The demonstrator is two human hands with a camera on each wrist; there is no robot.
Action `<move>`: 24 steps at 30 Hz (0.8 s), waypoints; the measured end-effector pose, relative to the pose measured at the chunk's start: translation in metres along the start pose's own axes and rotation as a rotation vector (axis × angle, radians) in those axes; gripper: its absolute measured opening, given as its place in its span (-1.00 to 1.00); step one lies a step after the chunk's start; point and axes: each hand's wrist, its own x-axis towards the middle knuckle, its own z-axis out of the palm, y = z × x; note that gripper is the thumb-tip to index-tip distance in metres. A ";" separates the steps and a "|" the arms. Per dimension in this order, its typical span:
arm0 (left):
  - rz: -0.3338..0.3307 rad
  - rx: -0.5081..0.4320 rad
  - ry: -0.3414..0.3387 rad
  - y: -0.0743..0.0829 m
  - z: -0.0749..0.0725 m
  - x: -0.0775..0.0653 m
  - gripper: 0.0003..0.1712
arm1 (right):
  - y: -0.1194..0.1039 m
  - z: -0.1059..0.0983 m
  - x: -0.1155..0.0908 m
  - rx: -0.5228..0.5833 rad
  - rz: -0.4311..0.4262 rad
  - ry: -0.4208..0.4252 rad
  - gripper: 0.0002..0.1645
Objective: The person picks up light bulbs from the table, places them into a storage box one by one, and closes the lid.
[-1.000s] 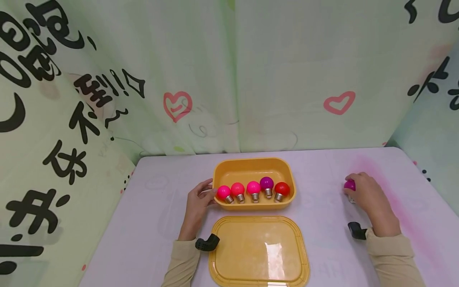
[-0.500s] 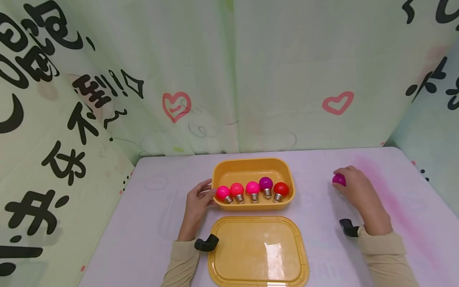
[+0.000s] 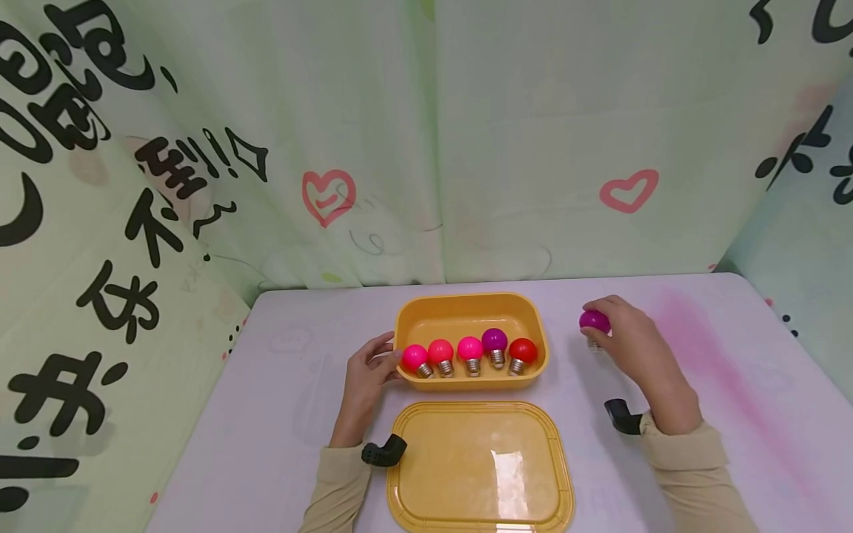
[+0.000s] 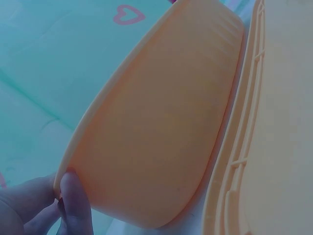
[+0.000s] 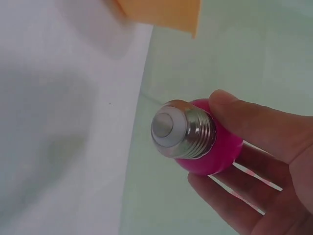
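My right hand [image 3: 636, 344] holds a magenta light bulb [image 3: 594, 321] by its round globe, above the table to the right of the tub. In the right wrist view the bulb's metal screw base [image 5: 183, 129] points away from the fingers. My left hand [image 3: 366, 377] pinches the left rim of a yellow plastic tub [image 3: 466, 308] between thumb and fingers, as the left wrist view shows too. Several bulbs lie in a row inside the tub: pink ones such as the left pink bulb [image 3: 415, 357], a purple bulb [image 3: 494, 340] and a red bulb [image 3: 523, 350].
A flat yellow lid [image 3: 460, 466] lies on the table in front of the tub, close to its near side. The pale tabletop [image 3: 300, 414] has a pink stain at the right. A printed curtain [image 3: 520, 148] hangs behind the table and at both sides.
My right hand has moved left and slightly up in the head view with the magenta bulb, coming nearer to the tub. My left hand stays on the tub's rim.
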 end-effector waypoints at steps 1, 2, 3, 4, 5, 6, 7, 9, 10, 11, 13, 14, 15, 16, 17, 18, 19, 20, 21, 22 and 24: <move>0.003 -0.002 -0.003 0.000 0.000 0.000 -0.51 | -0.003 0.000 0.001 0.008 -0.012 0.003 -0.46; 0.006 -0.004 -0.006 -0.001 0.000 0.001 -0.51 | -0.005 0.000 0.002 0.014 -0.025 0.005 -0.47; 0.009 -0.008 -0.007 -0.001 0.000 0.001 -0.51 | -0.007 0.000 0.003 0.021 -0.039 0.007 -0.48; 0.010 -0.009 -0.007 -0.001 -0.001 0.001 -0.51 | -0.010 0.000 0.004 0.027 -0.050 0.010 -0.48; 0.011 -0.010 -0.008 -0.001 -0.001 0.001 -0.51 | -0.013 0.000 0.005 0.033 -0.060 0.013 -0.49; 0.011 -0.009 -0.006 -0.001 0.000 0.001 -0.51 | -0.016 0.001 0.005 0.040 -0.068 0.013 -0.50; 0.010 -0.007 -0.003 -0.001 0.000 0.000 -0.51 | -0.019 0.001 0.006 0.045 -0.076 0.015 -0.50; 0.005 -0.003 0.003 0.000 0.000 0.000 -0.52 | -0.025 0.001 0.008 0.057 -0.089 0.016 -0.51; 0.003 -0.001 0.005 0.000 0.000 0.000 -0.52 | -0.028 0.002 0.010 0.061 -0.098 0.017 -0.51; 0.003 0.005 0.007 0.000 0.001 0.000 -0.52 | -0.031 0.003 0.011 0.066 -0.108 0.020 -0.51; -0.005 0.006 0.010 0.000 0.001 0.000 -0.52 | -0.036 0.005 0.014 0.073 -0.136 0.028 -0.52; -0.007 0.006 0.010 0.000 0.001 0.000 -0.52 | -0.038 0.006 0.015 0.077 -0.150 0.031 -0.53; -0.006 0.008 0.009 0.001 0.001 0.000 -0.52 | -0.040 0.007 0.017 0.079 -0.161 0.034 -0.53; -0.004 0.010 0.008 0.001 0.001 0.000 -0.52 | -0.042 0.008 0.018 0.083 -0.169 0.031 -0.53; -0.005 0.007 0.008 0.001 0.002 0.000 -0.52 | -0.044 0.010 0.020 0.086 -0.175 0.030 -0.53; -0.010 0.003 0.009 0.001 0.002 0.000 -0.52 | -0.046 0.011 0.021 0.088 -0.180 0.026 -0.53; -0.011 0.002 0.008 0.001 0.002 0.000 -0.52 | -0.047 0.013 0.023 0.089 -0.182 0.021 -0.52; -0.011 0.000 0.008 0.001 0.002 0.000 -0.52 | -0.049 0.014 0.024 0.087 -0.184 0.016 -0.51; -0.009 0.000 0.009 0.001 0.001 0.000 -0.52 | -0.050 0.016 0.026 0.086 -0.186 0.012 -0.49; -0.011 0.002 0.009 0.001 0.001 0.000 -0.52 | -0.052 0.018 0.028 0.085 -0.191 0.010 -0.47; -0.014 0.001 0.011 0.002 0.001 0.000 -0.52 | -0.053 0.022 0.031 0.083 -0.198 0.007 -0.44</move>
